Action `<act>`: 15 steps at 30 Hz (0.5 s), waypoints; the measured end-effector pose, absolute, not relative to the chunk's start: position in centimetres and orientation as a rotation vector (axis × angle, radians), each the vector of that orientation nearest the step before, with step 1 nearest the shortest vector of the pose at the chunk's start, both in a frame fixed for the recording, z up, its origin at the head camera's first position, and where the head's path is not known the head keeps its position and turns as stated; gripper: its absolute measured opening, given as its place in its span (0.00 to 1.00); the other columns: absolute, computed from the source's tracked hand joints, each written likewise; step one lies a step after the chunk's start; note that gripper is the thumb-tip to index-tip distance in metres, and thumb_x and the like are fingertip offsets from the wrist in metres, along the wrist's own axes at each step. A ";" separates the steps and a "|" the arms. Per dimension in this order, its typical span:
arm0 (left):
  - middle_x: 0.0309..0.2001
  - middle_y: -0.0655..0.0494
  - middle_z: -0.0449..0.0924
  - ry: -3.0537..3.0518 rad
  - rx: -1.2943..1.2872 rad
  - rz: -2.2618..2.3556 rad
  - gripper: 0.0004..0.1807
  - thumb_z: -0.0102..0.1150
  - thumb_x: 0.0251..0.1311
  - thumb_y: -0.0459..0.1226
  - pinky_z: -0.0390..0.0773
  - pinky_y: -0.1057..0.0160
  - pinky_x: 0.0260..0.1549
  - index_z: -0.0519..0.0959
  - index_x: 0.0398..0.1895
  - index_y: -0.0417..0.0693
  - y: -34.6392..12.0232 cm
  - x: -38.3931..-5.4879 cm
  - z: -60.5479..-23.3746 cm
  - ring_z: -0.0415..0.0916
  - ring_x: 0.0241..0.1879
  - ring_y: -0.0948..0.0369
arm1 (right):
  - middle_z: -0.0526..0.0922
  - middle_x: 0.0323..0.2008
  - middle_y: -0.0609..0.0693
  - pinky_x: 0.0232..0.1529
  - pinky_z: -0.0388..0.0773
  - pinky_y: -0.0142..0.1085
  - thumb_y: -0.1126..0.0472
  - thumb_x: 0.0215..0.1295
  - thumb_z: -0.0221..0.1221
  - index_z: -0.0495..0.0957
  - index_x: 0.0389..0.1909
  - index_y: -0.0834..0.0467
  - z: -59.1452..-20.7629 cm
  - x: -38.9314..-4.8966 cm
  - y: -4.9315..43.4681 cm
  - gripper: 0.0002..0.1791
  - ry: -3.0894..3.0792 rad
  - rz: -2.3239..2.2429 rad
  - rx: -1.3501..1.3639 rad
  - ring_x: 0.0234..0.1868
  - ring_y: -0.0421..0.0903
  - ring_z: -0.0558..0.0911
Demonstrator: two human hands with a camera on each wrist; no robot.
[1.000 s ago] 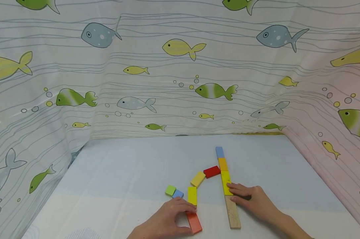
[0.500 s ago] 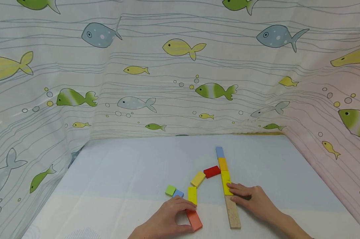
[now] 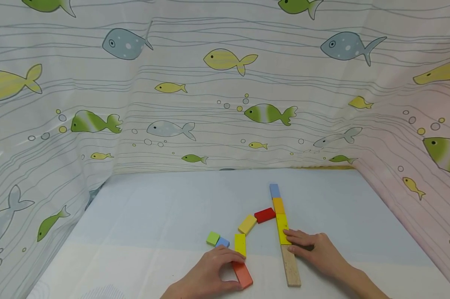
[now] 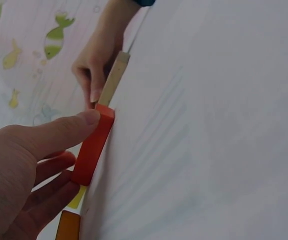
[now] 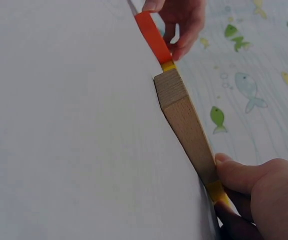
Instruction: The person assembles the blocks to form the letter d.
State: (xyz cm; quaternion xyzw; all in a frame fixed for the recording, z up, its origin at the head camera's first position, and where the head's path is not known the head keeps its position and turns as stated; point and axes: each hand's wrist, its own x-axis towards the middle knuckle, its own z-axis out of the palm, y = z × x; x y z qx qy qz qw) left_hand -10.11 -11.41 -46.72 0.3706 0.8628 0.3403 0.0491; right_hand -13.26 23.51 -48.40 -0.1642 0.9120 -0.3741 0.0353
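Near the front of the table, my left hand (image 3: pixel 206 272) grips an orange-red block (image 3: pixel 243 275) lengthwise, thumb at its near end and fingertips at its far end. That far end lies close to a yellow block (image 3: pixel 240 244). My right hand (image 3: pixel 320 251) rests against the right side of a straight row, fingertips on a long yellow block (image 3: pixel 282 228) and thumb beside a plain wooden block (image 3: pixel 291 265). Farther along the row lie an orange block (image 3: pixel 278 205) and a blue block (image 3: pixel 275 190). A red block (image 3: pixel 265 215) and a pale yellow block (image 3: pixel 247 224) form a curve leftward.
A small green block (image 3: pixel 213 238) and a small blue block (image 3: pixel 223 241) lie together just beyond my left hand. The white-blue cloth (image 3: pixel 154 207) covers the table. A fish-print curtain (image 3: pixel 225 91) surrounds it at the back and sides.
My left hand has slid the orange-red block slightly away from me, toward the yellow block. The right hand and the straight row stay in place.
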 end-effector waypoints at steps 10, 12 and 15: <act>0.52 0.73 0.79 2.627 1.053 1.042 0.20 0.68 0.60 0.51 0.79 0.67 0.53 0.81 0.54 0.62 -11.3 -9.9 -46.4 0.73 0.52 0.70 | 0.82 0.57 0.38 0.59 0.77 0.50 0.36 0.59 0.64 0.83 0.57 0.43 -48.5 -13.3 23.5 0.28 2.806 -1.157 -0.503 0.64 0.52 0.78; 0.52 0.73 0.79 2.627 1.076 1.045 0.19 0.68 0.60 0.51 0.79 0.67 0.52 0.81 0.54 0.62 -11.3 -9.9 -46.4 0.74 0.52 0.70 | 0.82 0.57 0.38 0.59 0.77 0.50 0.36 0.59 0.64 0.83 0.57 0.43 -48.5 -13.3 23.5 0.28 2.805 -1.158 -0.499 0.64 0.52 0.78; 0.51 0.72 0.80 2.629 1.124 1.055 0.18 0.68 0.61 0.50 0.79 0.67 0.52 0.81 0.54 0.62 -11.5 -10.1 -46.4 0.74 0.51 0.70 | 0.82 0.57 0.38 0.59 0.77 0.50 0.36 0.59 0.64 0.83 0.57 0.43 -48.5 -13.3 23.5 0.28 2.800 -1.162 -0.494 0.64 0.51 0.78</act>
